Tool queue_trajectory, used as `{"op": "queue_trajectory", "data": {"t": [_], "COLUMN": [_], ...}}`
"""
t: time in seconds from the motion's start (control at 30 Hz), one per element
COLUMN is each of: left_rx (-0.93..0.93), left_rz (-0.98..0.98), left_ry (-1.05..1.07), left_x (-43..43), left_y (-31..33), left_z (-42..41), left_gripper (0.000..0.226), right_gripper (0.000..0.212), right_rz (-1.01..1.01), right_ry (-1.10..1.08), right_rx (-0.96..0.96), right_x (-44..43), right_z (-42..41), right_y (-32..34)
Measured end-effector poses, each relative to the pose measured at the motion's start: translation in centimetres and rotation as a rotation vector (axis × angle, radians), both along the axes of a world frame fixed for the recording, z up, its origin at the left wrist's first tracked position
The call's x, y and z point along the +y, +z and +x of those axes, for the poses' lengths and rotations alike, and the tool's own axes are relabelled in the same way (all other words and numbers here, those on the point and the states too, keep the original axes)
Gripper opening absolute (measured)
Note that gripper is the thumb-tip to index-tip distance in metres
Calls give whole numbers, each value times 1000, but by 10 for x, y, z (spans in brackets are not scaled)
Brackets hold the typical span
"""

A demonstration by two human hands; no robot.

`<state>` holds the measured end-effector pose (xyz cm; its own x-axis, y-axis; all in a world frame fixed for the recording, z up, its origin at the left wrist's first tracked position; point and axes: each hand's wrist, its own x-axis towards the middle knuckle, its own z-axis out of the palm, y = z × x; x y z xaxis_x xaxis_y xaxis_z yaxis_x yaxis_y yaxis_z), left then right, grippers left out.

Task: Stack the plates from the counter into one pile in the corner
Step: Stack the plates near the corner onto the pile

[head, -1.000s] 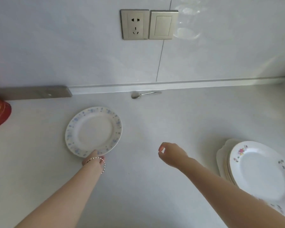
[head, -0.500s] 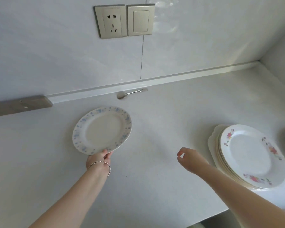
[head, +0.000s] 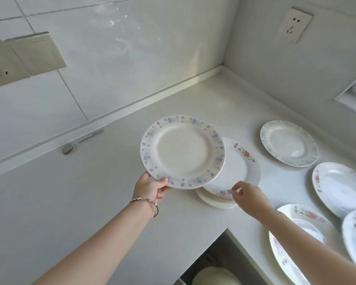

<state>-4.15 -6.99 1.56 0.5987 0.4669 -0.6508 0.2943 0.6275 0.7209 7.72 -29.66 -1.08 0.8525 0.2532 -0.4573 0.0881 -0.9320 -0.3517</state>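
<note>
Carrying blue-flowered plate [head: 183, 151], lifted off the bench [head: 90, 192] moments ago, now partly over the pile [head: 240, 167] near the bench corner; left hand [head: 152, 190] pinches its rim; right hand [head: 249, 196] loosely curled, empty, by pile. Placement likely next.

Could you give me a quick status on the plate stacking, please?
Left hand grips blue-flowered plate by its rim, partly over pile. Right hand loosely curled at pile's near edge. Loose plates wait right; nothing blocking.
</note>
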Motion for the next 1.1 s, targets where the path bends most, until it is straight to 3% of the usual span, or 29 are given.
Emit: {"op": "queue_trajectory", "data": {"t": [0.5,0.63,0.8,0.93,1.1], "left_rx": [191,253,344,408,450], "left_rz": [24,123,344,515,607], "left_ry": [-221,-253,-329,-480,-537], "left_x": [-96,-94,-81,-78,-78], "left_y": [-41,-50,-52,-53,-56], "left_z": [84,86,89,84,83], "left_gripper": [29,25,2,26,29], "right_gripper": [28,29,28,26,26], "right_rz": [0,-18,-16,8,2], "right_ry": [-303,-323,-314,-319,-306], "right_rx": [74,81,106,137,131], "right_x": [-143,-151,-151,-145,-136], "right_z": [12,7,3,2,1], "right_y": [-15,-21,-28,-35,-41]}}
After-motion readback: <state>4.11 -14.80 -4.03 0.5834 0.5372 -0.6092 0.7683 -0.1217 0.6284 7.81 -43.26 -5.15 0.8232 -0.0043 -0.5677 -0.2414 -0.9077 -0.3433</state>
